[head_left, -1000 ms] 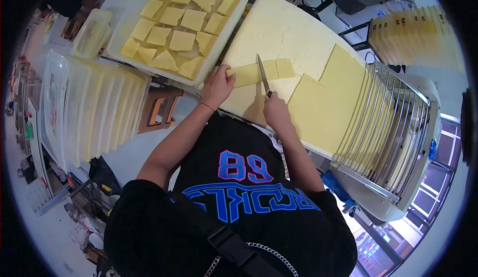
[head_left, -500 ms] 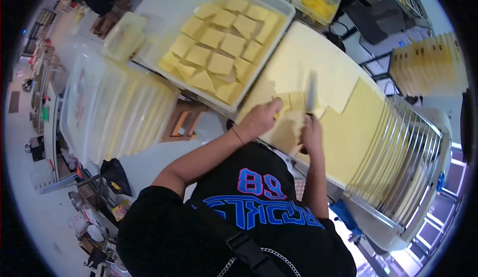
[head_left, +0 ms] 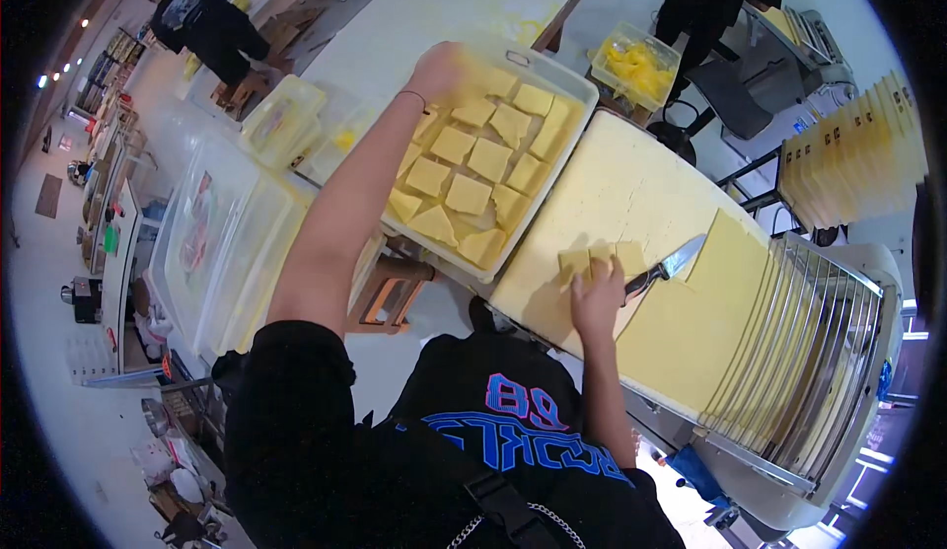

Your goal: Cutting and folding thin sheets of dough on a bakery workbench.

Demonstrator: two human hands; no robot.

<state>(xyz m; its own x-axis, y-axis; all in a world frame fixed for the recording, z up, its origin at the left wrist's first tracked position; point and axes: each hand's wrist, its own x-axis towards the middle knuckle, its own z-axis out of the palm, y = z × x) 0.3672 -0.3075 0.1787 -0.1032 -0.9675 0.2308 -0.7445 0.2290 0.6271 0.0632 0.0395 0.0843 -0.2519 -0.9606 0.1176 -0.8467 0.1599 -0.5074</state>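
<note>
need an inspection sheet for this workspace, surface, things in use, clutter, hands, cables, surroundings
Surface: cream board, partly bare
Things in use: yellow sheet reaching the metal guard; cut pieces and black-handled knife; wide tub with flat yellow pieces
Clutter: clear containers at left; small bin of yellow scraps beyond the board
Hands: left hand at the tub's far-left part, blurred, grip unclear; right hand with fingertips at the cut pieces, knife handle close by, hold on it unclear
Cables: none clearly made out
Surroundings: two dark-clothed people in the background; tray stack at right
</note>
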